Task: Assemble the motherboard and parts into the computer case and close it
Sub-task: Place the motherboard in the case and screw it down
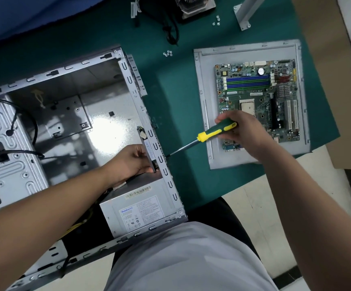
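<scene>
Case: computer case (69, 97) lies open on the green mat (170, 101).
Side panel: grey panel (252, 158) lies right of it, carrying the motherboard (258, 89).
Left hand: left hand (132, 158) pinches a small board (149, 150) against the case's right wall.
Right hand: right hand (244, 131) grips a screwdriver (208, 135), tip at that wall's outside.

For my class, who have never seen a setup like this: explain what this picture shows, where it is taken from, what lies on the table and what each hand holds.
The one picture comes from a camera on a person's head, looking down. An open computer case lies on a green mat. Beside it, a motherboard rests on a metal side panel. Loose screws lie further back. The left hand holds a small part against the case wall. The right hand grips a screwdriver, its tip at that wall from outside.
</scene>
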